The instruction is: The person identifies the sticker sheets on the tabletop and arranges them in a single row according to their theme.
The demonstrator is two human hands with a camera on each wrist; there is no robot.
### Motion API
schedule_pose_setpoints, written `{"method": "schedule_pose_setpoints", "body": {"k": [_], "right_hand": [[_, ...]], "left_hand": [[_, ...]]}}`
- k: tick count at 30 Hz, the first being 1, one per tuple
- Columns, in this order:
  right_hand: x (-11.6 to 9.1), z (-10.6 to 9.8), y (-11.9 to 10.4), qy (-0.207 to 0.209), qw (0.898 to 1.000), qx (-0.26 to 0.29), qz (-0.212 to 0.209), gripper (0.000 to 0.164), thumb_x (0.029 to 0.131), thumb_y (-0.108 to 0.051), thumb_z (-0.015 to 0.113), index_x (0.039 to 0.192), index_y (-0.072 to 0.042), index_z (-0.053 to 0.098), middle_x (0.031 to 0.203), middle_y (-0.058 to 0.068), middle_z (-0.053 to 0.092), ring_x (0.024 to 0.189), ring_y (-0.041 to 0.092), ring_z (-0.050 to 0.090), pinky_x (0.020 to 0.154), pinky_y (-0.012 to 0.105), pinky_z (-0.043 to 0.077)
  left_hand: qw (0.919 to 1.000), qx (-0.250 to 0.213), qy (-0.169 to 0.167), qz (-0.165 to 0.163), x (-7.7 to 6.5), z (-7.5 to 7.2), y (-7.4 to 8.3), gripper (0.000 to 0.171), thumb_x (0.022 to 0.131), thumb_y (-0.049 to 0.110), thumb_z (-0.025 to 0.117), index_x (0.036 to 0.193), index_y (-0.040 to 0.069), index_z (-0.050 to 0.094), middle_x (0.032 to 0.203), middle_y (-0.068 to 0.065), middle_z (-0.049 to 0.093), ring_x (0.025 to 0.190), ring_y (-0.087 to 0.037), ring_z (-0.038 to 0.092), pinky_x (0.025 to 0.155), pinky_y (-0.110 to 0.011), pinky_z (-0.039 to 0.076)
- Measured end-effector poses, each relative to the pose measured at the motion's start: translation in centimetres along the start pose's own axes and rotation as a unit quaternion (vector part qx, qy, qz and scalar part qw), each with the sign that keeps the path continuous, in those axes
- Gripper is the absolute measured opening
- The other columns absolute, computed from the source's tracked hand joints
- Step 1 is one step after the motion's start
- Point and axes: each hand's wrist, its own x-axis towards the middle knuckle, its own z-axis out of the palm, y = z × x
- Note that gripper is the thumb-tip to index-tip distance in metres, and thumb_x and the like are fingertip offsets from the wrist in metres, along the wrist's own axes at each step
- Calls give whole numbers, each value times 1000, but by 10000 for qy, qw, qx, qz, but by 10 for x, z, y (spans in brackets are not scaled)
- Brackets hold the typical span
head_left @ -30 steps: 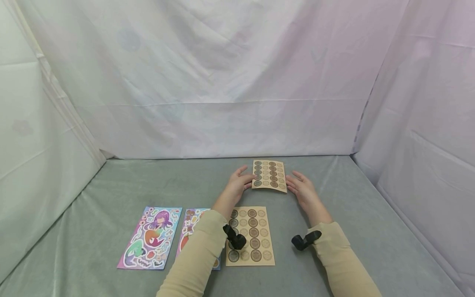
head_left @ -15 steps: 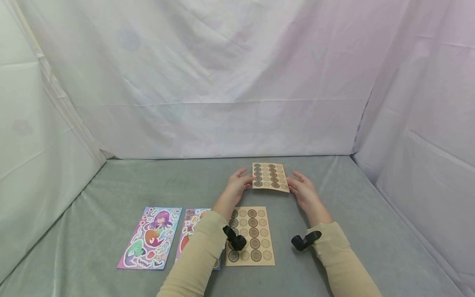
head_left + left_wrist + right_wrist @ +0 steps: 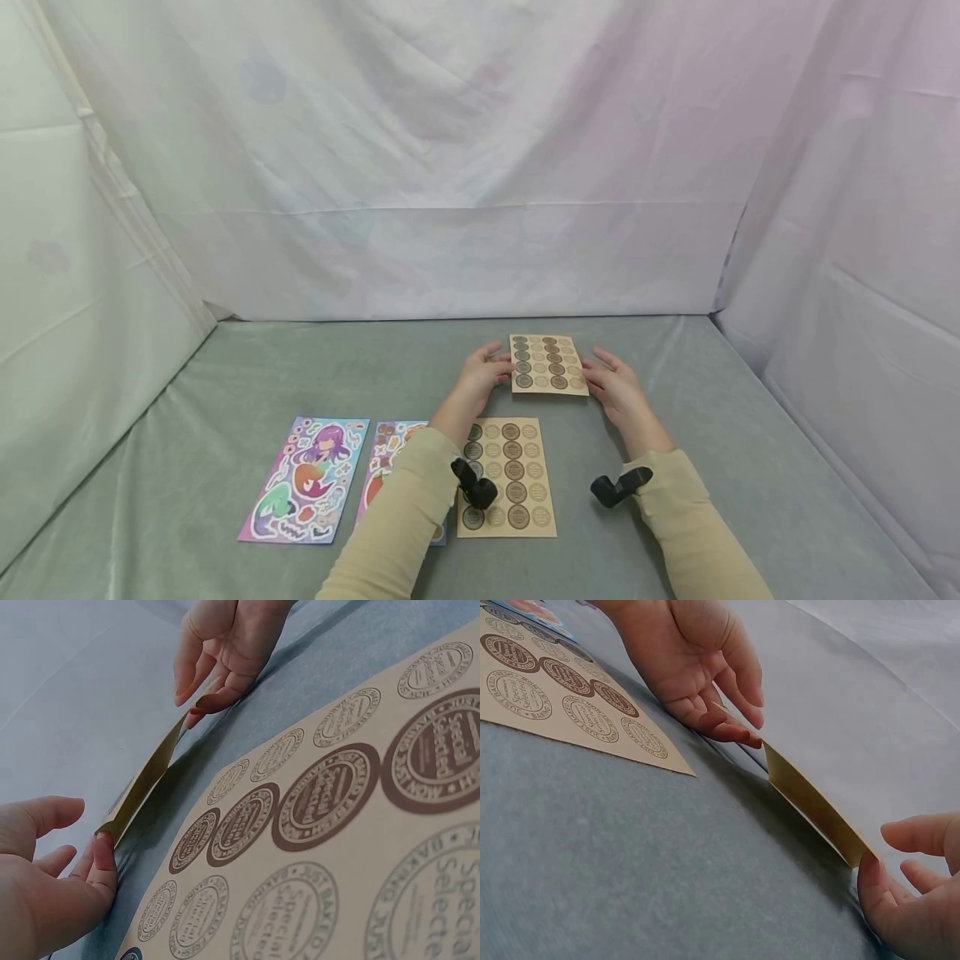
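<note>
Between my two hands is a tan sticker sheet (image 3: 549, 365) with rows of round labels, held low over the cloth at the back. My left hand (image 3: 474, 385) holds its left edge with the fingers, the thumb raised away from it. At the right edge, the fingers of my right hand (image 3: 617, 390) hold the sheet the same way. Both wrist views catch this sheet (image 3: 150, 776) nearly edge-on, its shadow on the cloth beneath. Closer to me lies a second tan sticker sheet (image 3: 525, 479) of the same design, partly behind my left sleeve and wrist camera.
Two colourful sticker sheets lie to the left: a mermaid sheet (image 3: 307, 483) and another sheet (image 3: 388, 442), largely covered by my left forearm. Grey cloth (image 3: 225, 375) covers the table, with white curtains (image 3: 465, 167) behind and at both sides.
The held sheet has come slightly down and toward me, and its bowed near edge now looks straighter. Both hands stay almost in place at its sides.
</note>
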Motion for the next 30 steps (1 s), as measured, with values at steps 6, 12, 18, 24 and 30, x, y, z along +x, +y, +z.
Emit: {"method": "schedule_pose_setpoints", "body": {"k": [6, 12, 18, 24, 30], "right_hand": [[1, -1, 2, 79, 9999, -129, -24, 71, 90, 9, 55, 152, -8, 25, 146, 20, 38, 128, 28, 44, 91, 24, 47], [1, 0, 2, 158, 9997, -189, -44, 70, 89, 9, 56, 151, -8, 28, 144, 21, 40, 124, 28, 47, 84, 20, 49], [0, 0, 0, 151, 9995, -269, -76, 71, 88, 9, 57, 151, -8, 29, 144, 21, 41, 125, 29, 47, 86, 23, 49], [-3, 0, -4, 62, 9995, -297, -67, 71, 88, 9, 57, 151, -8, 28, 144, 21, 40, 124, 28, 47, 85, 22, 49], [-5, -1, -8, -25, 9995, -301, -94, 73, 88, 9, 57, 152, -8, 25, 144, 21, 41, 120, 26, 50, 81, 19, 50]], "left_hand": [[10000, 71, 43, -16, 5, 1, -5, 63, 84, -7, 65, 142, 3, 43, 115, -14, 62, 86, -15, 62, 76, -25, 52], [9999, 134, 68, -38, 6, 2, -6, 65, 82, -8, 65, 142, 6, 44, 111, -11, 61, 84, -16, 62, 74, -25, 53], [9998, 215, 46, 34, 4, 2, -4, 65, 83, -6, 64, 143, 8, 44, 111, -10, 61, 85, -16, 61, 74, -25, 53], [9997, 175, -49, 171, 2, 2, -1, 67, 83, -7, 64, 144, 10, 43, 113, -9, 61, 84, -15, 60, 75, -25, 52], [9996, 87, -118, 259, -3, 2, 4, 69, 82, -8, 63, 145, 8, 40, 116, -9, 61, 84, -15, 59, 75, -26, 51]]}}
